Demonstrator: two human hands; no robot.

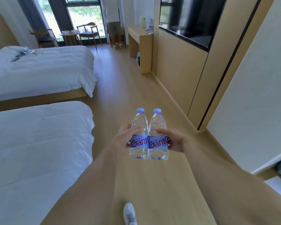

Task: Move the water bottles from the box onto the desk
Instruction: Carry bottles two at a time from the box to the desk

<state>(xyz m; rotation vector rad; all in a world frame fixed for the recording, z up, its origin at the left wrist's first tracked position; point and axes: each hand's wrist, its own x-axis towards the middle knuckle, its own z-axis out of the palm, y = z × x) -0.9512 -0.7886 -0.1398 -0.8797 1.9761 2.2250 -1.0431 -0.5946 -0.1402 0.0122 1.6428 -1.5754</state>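
Two clear water bottles with pale blue caps and blue labels are held upright side by side in front of me, over the wooden floor. My left hand (126, 137) grips the left bottle (139, 135) from its left side. My right hand (172, 140) grips the right bottle (158, 137) from its right side. The bottles touch each other. The wooden desk (139, 35) stands far ahead against the right wall. No box is in view.
Two beds with white covers (39, 143) (44, 69) fill the left side. A wooden wall panel with a dark screen (185, 18) runs along the right. A person (112, 21) stands by the window near the desk. Chairs and a small round table (70, 34) are at the back.
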